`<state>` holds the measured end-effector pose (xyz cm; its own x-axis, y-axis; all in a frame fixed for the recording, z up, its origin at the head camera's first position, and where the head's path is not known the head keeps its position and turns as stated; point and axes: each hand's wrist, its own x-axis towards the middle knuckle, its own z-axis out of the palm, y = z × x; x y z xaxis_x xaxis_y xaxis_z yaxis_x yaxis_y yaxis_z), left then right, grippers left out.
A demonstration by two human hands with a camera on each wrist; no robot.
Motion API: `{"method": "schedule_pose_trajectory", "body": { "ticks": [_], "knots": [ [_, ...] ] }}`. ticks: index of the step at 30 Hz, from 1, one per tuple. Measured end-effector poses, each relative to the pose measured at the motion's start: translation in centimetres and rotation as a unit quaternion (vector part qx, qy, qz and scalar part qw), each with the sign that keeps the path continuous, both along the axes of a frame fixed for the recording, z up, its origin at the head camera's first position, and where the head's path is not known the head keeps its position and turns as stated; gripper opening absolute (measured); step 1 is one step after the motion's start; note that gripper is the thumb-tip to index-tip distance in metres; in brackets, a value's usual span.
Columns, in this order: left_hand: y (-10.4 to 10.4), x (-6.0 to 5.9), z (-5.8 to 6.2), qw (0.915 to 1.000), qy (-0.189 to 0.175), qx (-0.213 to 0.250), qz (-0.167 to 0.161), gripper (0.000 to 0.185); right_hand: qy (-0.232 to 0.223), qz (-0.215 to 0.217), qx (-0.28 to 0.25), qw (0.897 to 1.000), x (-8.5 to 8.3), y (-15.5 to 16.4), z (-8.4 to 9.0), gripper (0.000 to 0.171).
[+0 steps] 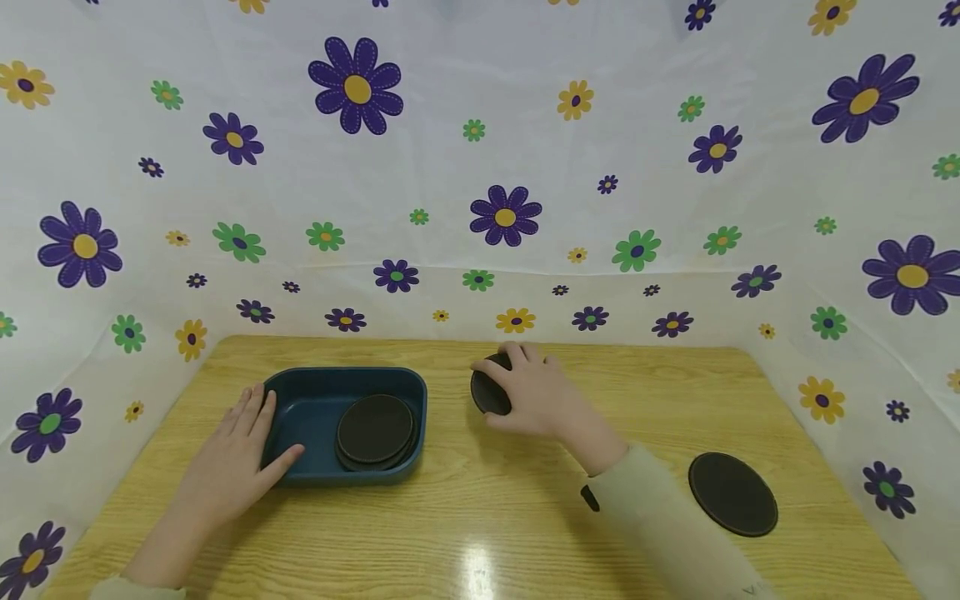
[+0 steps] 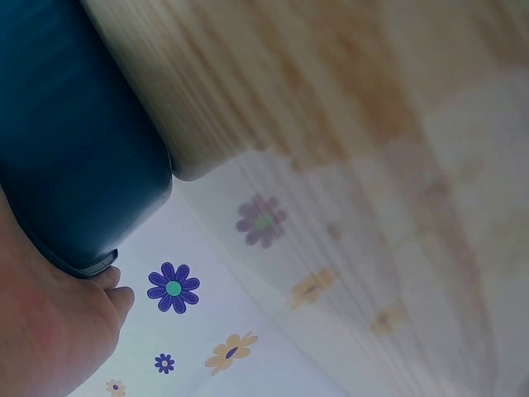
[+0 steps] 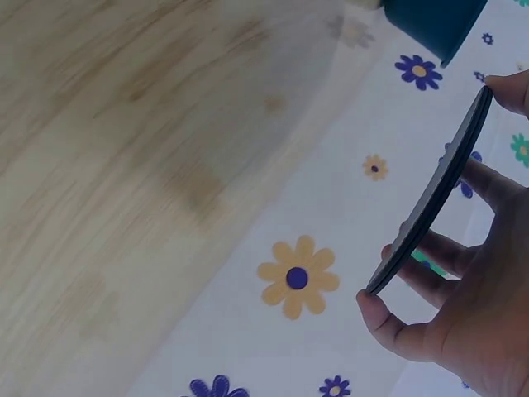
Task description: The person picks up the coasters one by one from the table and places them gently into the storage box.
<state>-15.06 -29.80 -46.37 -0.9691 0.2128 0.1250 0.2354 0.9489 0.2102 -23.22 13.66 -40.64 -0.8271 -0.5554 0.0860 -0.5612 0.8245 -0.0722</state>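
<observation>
A dark blue tray (image 1: 303,385) sits on the wooden table (image 1: 465,517) at the left, with a stack of black round discs (image 1: 375,430) inside it. My left hand (image 1: 243,446) lies flat against the tray's left side, thumb on its front rim; the tray's wall (image 2: 74,165) fills the left wrist view. My right hand (image 1: 534,390) grips another black disc (image 1: 489,388) by its edge, raised off the table to the right of the tray. In the right wrist view that disc (image 3: 430,198) is seen edge-on between thumb and fingers. A third black disc (image 1: 732,493) lies flat at the right.
A white cloth with purple, yellow and green flowers (image 1: 480,167) walls in the table at the back and both sides. A light sleeve (image 1: 667,525) covers my right forearm.
</observation>
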Motion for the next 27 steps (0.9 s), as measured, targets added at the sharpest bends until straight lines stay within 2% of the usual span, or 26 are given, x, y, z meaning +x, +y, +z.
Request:
{"method": "schedule_pose_trajectory", "body": {
  "ticks": [7,14,27],
  "knots": [
    [0.0,0.0,0.1,1.0,0.003,-0.001,-0.002,0.1,0.019,0.029,0.012,0.999,-0.1,-2.2,0.6,0.073],
    [0.1,0.1,0.1,0.9999,0.01,0.004,-0.003,0.099,0.016,0.055,0.013,0.998,-0.1,-4.4,0.9,0.074],
    [-0.1,0.0,0.0,1.0,0.0,0.003,-0.003,0.099,0.042,0.092,0.037,0.994,0.1,-8.4,1.0,0.075]
  ]
}}
